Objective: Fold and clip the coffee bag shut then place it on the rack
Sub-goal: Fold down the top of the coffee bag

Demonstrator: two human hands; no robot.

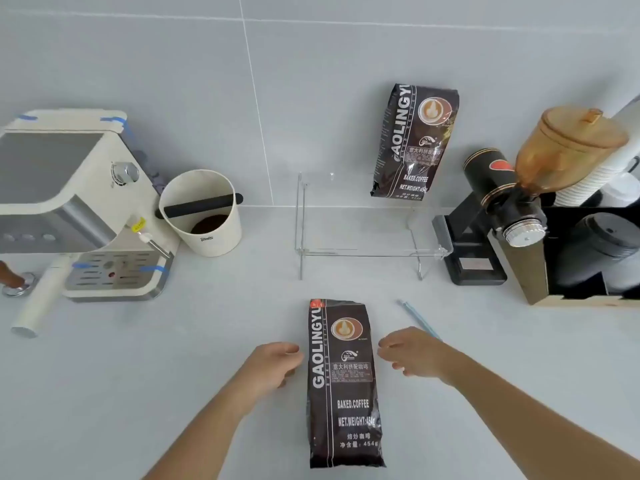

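Note:
A dark brown coffee bag (343,382) lies flat on the white counter in front of me, its top end pointing away. My left hand (273,367) hovers just left of the bag, fingers curled and empty. My right hand (412,351) hovers just right of it, fingers apart, holding nothing. A thin light-blue clip stick (417,318) lies on the counter behind my right hand. The clear acrylic rack (363,252) stands further back. A second identical coffee bag (414,142) stands upright on the rack against the wall.
A cream espresso machine (76,209) fills the left side, with a cream knock box (204,216) beside it. A black coffee grinder with an amber hopper (512,202) and a black box of paper cups (595,251) stand at the right.

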